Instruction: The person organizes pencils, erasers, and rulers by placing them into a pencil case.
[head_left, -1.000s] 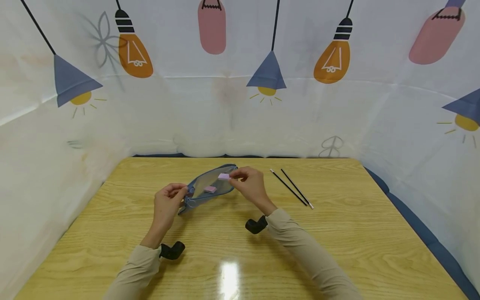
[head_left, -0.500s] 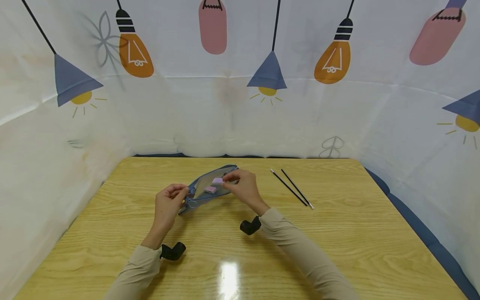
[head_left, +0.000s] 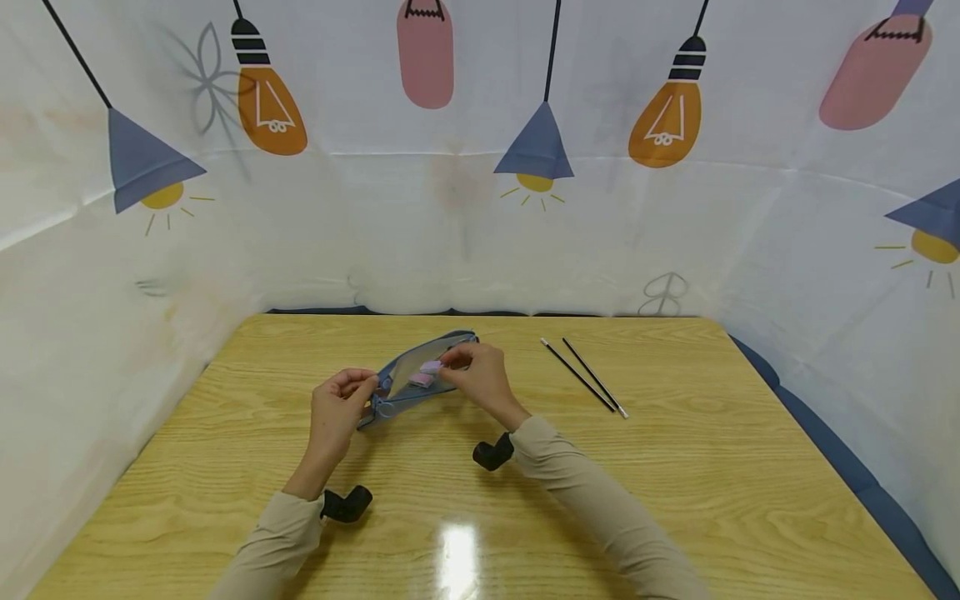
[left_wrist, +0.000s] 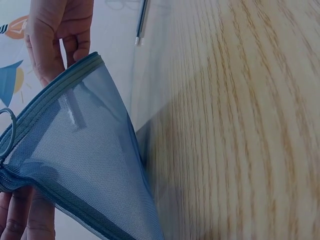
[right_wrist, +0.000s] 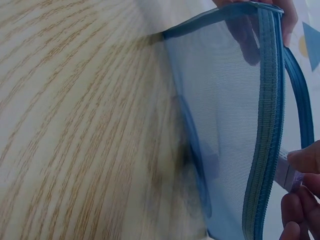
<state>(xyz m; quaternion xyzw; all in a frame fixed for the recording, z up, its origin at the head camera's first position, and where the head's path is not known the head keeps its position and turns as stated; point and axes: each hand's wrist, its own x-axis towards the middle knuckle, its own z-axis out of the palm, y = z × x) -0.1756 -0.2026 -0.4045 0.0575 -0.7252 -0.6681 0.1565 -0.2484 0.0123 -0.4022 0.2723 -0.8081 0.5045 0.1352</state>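
A blue mesh zip pouch [head_left: 405,402] stands with its zip mouth spread above the table. The left hand [head_left: 334,408] pinches its left end beside the zip pull [left_wrist: 7,132]. The right hand [head_left: 483,377] pinches a small lilac block like an eraser [head_left: 431,367] and reaches into the mouth with it. In the right wrist view, the block [right_wrist: 287,171] sits between thumb and fingers just past the zip edge. A second pinkish block [head_left: 421,380] lies inside the pouch, right below the held one in the head view.
Two black pencils [head_left: 576,375] with white ends lie right of the pouch on the wooden table [head_left: 720,467]. A printed white cloth [head_left: 375,225] hangs behind and at both sides. Black wrist cameras [head_left: 493,452] stick out from both sleeves.
The right hand has moved left and slightly down with the lilac block, from the pouch's right end to above the other block. The left hand and pouch have barely moved.
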